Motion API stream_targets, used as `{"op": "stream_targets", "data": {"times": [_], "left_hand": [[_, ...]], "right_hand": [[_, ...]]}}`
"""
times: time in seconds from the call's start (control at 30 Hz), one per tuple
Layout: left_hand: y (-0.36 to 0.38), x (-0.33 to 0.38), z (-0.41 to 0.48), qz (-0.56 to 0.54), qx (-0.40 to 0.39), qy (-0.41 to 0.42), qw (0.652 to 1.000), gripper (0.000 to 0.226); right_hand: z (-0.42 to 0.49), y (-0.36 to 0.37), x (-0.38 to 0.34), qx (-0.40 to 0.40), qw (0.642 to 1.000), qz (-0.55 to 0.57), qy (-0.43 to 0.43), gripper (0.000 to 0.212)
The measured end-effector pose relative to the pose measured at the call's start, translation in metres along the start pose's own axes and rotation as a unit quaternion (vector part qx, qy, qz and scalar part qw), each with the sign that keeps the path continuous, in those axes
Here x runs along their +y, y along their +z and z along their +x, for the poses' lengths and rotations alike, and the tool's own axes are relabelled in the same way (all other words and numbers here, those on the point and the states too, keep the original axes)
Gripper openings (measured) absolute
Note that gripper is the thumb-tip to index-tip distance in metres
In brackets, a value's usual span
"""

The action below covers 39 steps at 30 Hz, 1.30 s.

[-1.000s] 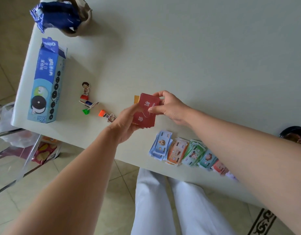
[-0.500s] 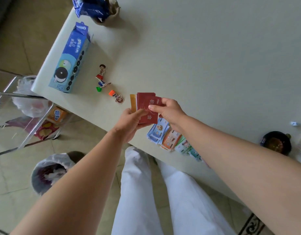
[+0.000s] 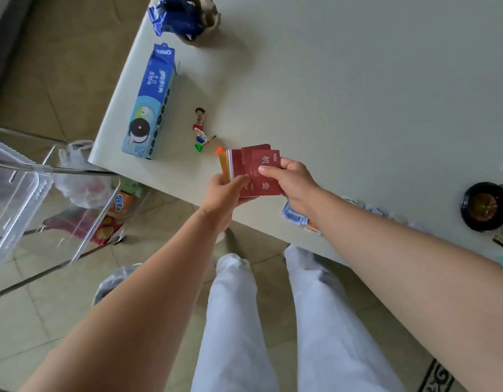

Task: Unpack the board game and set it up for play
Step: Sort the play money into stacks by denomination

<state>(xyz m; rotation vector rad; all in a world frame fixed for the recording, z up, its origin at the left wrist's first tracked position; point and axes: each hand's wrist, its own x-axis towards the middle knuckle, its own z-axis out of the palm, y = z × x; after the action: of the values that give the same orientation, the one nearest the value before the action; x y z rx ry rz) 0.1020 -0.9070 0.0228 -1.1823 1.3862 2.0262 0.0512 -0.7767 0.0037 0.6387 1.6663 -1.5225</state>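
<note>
A fanned stack of red game cards [image 3: 246, 162], with orange cards at its left edge, is held above the table's near edge. My left hand [image 3: 223, 193] grips the stack from below. My right hand [image 3: 291, 181] pinches the top red card [image 3: 266, 172], thumb across its face. Small character pawns [image 3: 200, 128] on coloured bases lie on the pale table [image 3: 358, 94] just beyond the cards. The paper play money [image 3: 294, 216] lies by the near edge, mostly hidden under my right forearm.
A blue cookie box [image 3: 150, 104] lies at the table's left end, with a blue wrapper [image 3: 175, 18] in a holder behind it. A black bowl [image 3: 485, 206] sits at the right. A clear plastic rack [image 3: 32, 199] and a lined bin [image 3: 114, 281] stand on the floor at left.
The stack has been fanned wider, and my right hand has slid the top red card off to the right. The view has swung, so more floor and the rack show.
</note>
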Motion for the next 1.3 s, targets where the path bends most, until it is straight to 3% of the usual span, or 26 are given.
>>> {"op": "stream_targets", "data": {"times": [0.17, 0.33, 0.77, 0.97, 1.17, 1.3], "left_hand": [[-0.026, 0.012, -0.007, 0.016, -0.048, -0.014, 0.999, 0.017], [-0.041, 0.016, -0.013, 0.049, -0.030, 0.002, 0.998, 0.015], [-0.038, 0.006, -0.012, 0.005, -0.032, -0.022, 0.999, 0.027], [-0.032, 0.005, -0.016, -0.013, -0.045, -0.031, 0.998, 0.011], [-0.030, -0.001, -0.013, 0.031, -0.021, -0.016, 0.999, 0.034], [-0.029, 0.001, -0.015, 0.012, -0.014, -0.018, 1.000, 0.026]], "right_hand": [[-0.008, 0.029, 0.010, 0.045, 0.998, 0.035, 0.002, 0.012], [-0.021, 0.045, 0.016, 0.056, 0.997, 0.054, 0.002, 0.014], [-0.033, 0.038, 0.027, 0.078, 0.994, 0.081, -0.007, 0.019], [-0.033, 0.035, 0.027, 0.081, 0.993, 0.081, -0.008, 0.017], [-0.034, 0.034, 0.029, 0.069, 0.995, 0.075, -0.004, 0.020], [-0.036, 0.031, 0.031, 0.086, 0.993, 0.080, -0.009, 0.022]]}}
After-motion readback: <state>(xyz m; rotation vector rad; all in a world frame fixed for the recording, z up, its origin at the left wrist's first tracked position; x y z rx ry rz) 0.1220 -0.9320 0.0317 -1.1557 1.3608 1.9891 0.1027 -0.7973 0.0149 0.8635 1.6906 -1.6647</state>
